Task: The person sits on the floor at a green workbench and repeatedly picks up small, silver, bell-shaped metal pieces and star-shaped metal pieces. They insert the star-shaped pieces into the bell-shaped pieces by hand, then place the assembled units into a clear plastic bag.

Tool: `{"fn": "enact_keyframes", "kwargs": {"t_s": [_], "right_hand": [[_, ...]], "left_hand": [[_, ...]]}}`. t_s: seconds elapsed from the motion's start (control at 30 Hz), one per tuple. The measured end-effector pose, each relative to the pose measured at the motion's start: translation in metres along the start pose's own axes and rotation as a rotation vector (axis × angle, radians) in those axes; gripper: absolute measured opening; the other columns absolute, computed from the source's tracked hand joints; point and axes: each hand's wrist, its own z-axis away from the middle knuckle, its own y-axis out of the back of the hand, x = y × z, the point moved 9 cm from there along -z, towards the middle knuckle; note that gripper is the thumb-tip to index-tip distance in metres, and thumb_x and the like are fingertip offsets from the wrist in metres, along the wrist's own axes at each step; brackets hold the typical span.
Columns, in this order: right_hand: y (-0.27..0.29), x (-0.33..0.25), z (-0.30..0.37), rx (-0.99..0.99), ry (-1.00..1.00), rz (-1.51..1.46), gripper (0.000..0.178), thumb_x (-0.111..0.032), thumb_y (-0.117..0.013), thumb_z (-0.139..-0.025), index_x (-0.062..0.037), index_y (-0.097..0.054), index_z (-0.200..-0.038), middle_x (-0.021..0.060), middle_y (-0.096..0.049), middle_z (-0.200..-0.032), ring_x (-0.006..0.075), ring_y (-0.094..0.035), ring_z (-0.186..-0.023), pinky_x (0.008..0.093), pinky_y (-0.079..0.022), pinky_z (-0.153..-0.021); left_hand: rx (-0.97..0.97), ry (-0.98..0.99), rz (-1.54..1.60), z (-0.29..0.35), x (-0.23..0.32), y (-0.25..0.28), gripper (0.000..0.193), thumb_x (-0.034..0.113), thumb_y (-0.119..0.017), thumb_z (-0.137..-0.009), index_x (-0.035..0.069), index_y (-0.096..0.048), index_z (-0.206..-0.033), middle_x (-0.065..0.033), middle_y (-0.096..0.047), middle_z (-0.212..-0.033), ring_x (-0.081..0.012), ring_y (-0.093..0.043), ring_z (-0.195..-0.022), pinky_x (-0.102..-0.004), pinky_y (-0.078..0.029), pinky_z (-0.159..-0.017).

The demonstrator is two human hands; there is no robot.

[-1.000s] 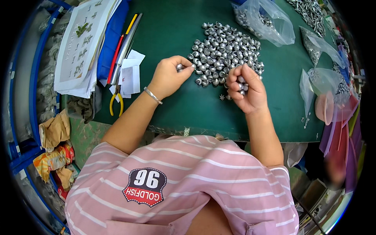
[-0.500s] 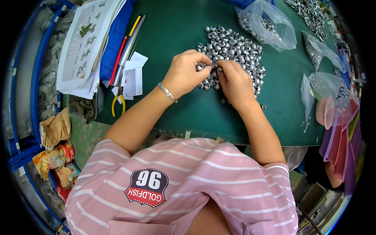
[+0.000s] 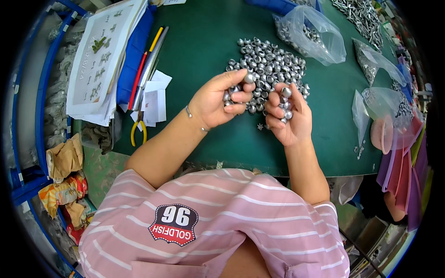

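A heap of small silver metal dome-shaped caps (image 3: pixel 273 60) lies on the green table (image 3: pixel 199 46). At the heap's near left edge, my left hand (image 3: pixel 211 102) is closed with a cap (image 3: pixel 249 78) pinched at its thumb and fingertips; other caps show close by its fingers. Turned palm-up at the near right side, my right hand (image 3: pixel 296 123) is curled around several caps, one (image 3: pixel 286 92) of them up at the thumb and fingertips. A small star-shaped metal piece (image 3: pixel 260 126) lies on the table between my wrists.
Beyond the heap sits a clear plastic bag (image 3: pixel 324 41) of similar parts. Long metal pieces (image 3: pixel 359 18) are piled far right, near more bags and a pink bowl (image 3: pixel 381 134). On the left are papers (image 3: pixel 99 60), a red pen (image 3: pixel 137 81) and yellow-handled pliers (image 3: pixel 138 132).
My hands were together over the heap, backs up. Now they are apart and nearer to me, palms turned to show caps in the fingers. The whole view has shifted slightly.
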Motion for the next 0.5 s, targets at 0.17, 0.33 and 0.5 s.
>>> {"fn": "enact_keyframes", "kwargs": {"t_s": [0.17, 0.33, 0.5], "right_hand": [[0.003, 0.028, -0.005, 0.129, -0.142, 0.117, 0.034, -0.035, -0.039, -0.094, -0.0056, -0.055, -0.101, 0.0069, -0.059, -0.078, 0.0139, -0.056, -0.061, 0.0238, -0.042, -0.042], [-0.019, 0.051, -0.013, -0.102, -0.091, -0.250, 0.032, -0.033, -0.037, -0.093, -0.0085, -0.055, -0.101, 0.0056, -0.057, -0.100, 0.0160, -0.054, -0.096, 0.0313, -0.047, -0.082], [-0.019, 0.025, -0.008, 0.268, 0.189, -0.041, 0.030, -0.031, -0.038, -0.091, -0.0074, -0.055, -0.100, 0.0068, -0.058, -0.097, 0.0184, -0.056, -0.091, 0.0328, -0.047, -0.081]], "left_hand": [[0.172, -0.334, -0.585, 0.015, 0.026, -0.018, 0.012, 0.014, -0.057, -0.086, 0.002, -0.057, -0.084, -0.0064, -0.053, -0.078, -0.0085, -0.046, -0.060, -0.0201, -0.037, -0.043], [-0.076, -1.079, -1.954, 0.023, 0.008, -0.106, 0.014, 0.010, -0.071, -0.064, 0.005, -0.058, -0.066, -0.0076, -0.058, -0.074, -0.0237, -0.055, -0.068, -0.0337, -0.043, -0.068], [-0.040, -1.259, -1.845, 0.019, 0.007, -0.113, 0.015, 0.008, -0.071, -0.065, 0.007, -0.057, -0.063, -0.0056, -0.059, -0.076, -0.0229, -0.055, -0.073, -0.0378, -0.041, -0.078]]}}
